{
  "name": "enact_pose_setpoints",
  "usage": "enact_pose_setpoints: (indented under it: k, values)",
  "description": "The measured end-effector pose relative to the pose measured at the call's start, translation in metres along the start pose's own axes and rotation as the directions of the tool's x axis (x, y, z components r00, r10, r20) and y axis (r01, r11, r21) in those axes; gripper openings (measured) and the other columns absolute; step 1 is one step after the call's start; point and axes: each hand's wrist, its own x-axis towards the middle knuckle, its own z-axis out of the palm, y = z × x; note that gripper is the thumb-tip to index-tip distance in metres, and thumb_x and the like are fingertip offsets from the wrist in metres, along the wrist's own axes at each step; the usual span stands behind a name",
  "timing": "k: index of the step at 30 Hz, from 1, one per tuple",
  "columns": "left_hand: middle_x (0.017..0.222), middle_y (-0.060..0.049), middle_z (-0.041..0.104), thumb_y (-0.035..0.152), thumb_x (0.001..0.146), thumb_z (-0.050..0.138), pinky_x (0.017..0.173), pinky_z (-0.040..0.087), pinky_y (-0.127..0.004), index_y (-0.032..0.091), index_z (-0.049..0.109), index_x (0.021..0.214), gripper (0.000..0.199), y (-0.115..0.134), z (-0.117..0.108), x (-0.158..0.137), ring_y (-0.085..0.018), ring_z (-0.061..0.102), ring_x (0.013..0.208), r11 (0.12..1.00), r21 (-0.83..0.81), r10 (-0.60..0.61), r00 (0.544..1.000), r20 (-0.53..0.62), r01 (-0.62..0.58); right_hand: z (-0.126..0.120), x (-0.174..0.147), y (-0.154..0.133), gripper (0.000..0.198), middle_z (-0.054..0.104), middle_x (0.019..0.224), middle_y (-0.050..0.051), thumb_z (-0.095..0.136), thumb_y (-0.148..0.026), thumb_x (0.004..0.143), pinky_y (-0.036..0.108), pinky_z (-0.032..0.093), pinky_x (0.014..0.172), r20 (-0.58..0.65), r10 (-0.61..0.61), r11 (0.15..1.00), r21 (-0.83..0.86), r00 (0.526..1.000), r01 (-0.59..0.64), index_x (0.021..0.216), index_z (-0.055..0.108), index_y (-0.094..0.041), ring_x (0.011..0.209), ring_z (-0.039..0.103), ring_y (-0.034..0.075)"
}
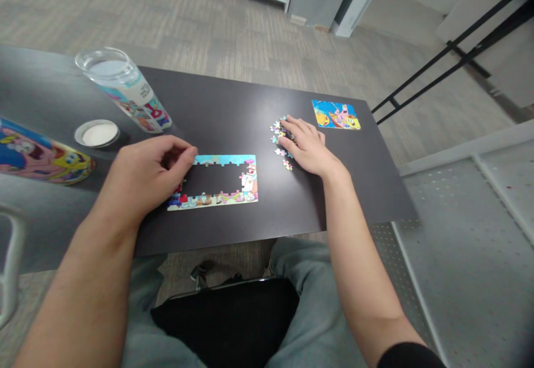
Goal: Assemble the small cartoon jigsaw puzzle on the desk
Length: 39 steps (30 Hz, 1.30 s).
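Note:
A rectangular border of joined jigsaw pieces (249,190) lies flat on the dark table, its middle showing bare tabletop. At its upper left corner is my left hand (152,176), fingers curled and thumb tip brought to the index finger; whatever may be between them is hidden. The hand covers most of the border's left side. To the right, my right hand (306,142) rests palm down with fingers stretched over a small pile of loose jigsaw pieces (280,151), covering part of it.
A cartoon picture card (337,115) lies at the table's far right. On the left stand a clear tube with a printed label (137,98) and a round white lid (98,133). Farther left is a printed cartoon cylinder (45,153). The dark table (233,106) ends close before my lap.

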Motion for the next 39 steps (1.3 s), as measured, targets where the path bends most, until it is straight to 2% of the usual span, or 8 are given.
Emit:
enact_pose_setpoints:
  k: [5,12,17,21,25,30,36,39]
  values:
    - [0.085,-0.001,0.082,0.065,0.104,0.062,0.073,0.048,-0.035,0.024,0.091,0.107,0.05,-0.001,0.0,-0.001,-0.02,0.069,0.072,1.0,-0.008,0.01,1.0,-0.008,-0.01,-0.006,-0.014,0.001,0.059,0.066,0.198,0.01,0.053,-0.047,0.128,0.075,0.041,0.153,0.001,-0.107,0.993,0.04,0.994,0.107,0.181,0.077,-0.034,0.185,0.056,0.043]
    - [0.088,-0.002,0.085,0.062,0.104,0.062,0.072,0.049,-0.034,0.022,0.091,0.108,0.05,0.002,-0.002,-0.002,-0.02,0.069,0.073,1.0,0.018,-0.01,1.0,0.011,0.01,-0.009,-0.028,0.004,0.048,0.086,0.171,0.01,0.05,-0.034,0.127,0.066,0.054,0.143,-0.074,-0.181,0.967,0.17,0.981,0.192,0.152,0.09,-0.035,0.162,0.076,0.039]
    - [0.09,-0.004,0.087,0.059,0.106,0.062,0.073,0.049,-0.034,0.021,0.091,0.11,0.048,0.005,-0.004,-0.002,-0.019,0.066,0.072,0.998,0.058,-0.016,1.0,0.007,0.015,-0.011,-0.033,0.012,0.042,0.083,0.177,0.009,0.061,-0.036,0.123,0.074,0.051,0.144,-0.152,-0.06,0.985,0.152,0.987,0.083,0.154,0.089,-0.036,0.169,0.071,0.042]
    - [0.089,-0.004,0.087,0.059,0.104,0.062,0.075,0.051,-0.034,0.021,0.091,0.109,0.047,0.008,-0.004,-0.002,-0.02,0.067,0.073,0.997,0.07,-0.026,0.999,-0.018,0.028,-0.013,-0.038,0.025,0.041,0.077,0.185,0.012,0.066,-0.035,0.12,0.082,0.049,0.145,-0.137,0.007,0.988,0.152,0.991,0.014,0.153,0.09,-0.034,0.175,0.067,0.045]
    - [0.092,-0.005,0.087,0.06,0.104,0.061,0.078,0.053,-0.033,0.019,0.093,0.113,0.052,0.01,-0.004,-0.001,-0.02,0.067,0.075,0.995,0.091,-0.031,1.0,-0.004,0.031,-0.014,-0.041,0.027,0.034,0.082,0.177,0.012,0.07,-0.035,0.12,0.078,0.049,0.147,-0.129,-0.061,0.978,0.19,0.99,0.085,0.145,0.093,-0.035,0.171,0.07,0.043]
    - [0.097,-0.007,0.088,0.06,0.106,0.062,0.08,0.054,-0.034,0.018,0.093,0.115,0.054,0.007,-0.003,-0.002,-0.021,0.068,0.078,0.994,0.108,-0.005,0.999,-0.033,0.009,-0.021,-0.041,0.023,0.031,0.088,0.162,0.013,0.068,-0.029,0.12,0.063,0.057,0.144,-0.16,-0.165,0.95,0.238,0.973,0.2,0.138,0.093,-0.03,0.158,0.079,0.036]
    - [0.098,-0.006,0.088,0.062,0.108,0.061,0.08,0.054,-0.036,0.021,0.092,0.113,0.052,0.006,-0.004,-0.002,-0.022,0.069,0.078,0.991,0.131,-0.001,0.999,-0.036,0.005,-0.031,-0.046,0.046,0.032,0.09,0.152,0.014,0.073,-0.029,0.114,0.065,0.069,0.127,-0.216,0.064,0.963,0.271,0.974,-0.003,0.141,0.091,-0.029,0.128,0.087,0.036]
    - [0.101,-0.008,0.089,0.061,0.108,0.061,0.083,0.055,-0.037,0.021,0.091,0.113,0.051,0.007,-0.003,-0.002,-0.023,0.07,0.08,0.99,0.144,0.006,1.0,-0.03,-0.002,-0.032,-0.05,0.059,0.029,0.09,0.148,0.016,0.079,-0.031,0.109,0.068,0.071,0.124,-0.217,0.097,0.957,0.289,0.971,-0.031,0.135,0.092,-0.027,0.122,0.087,0.037]
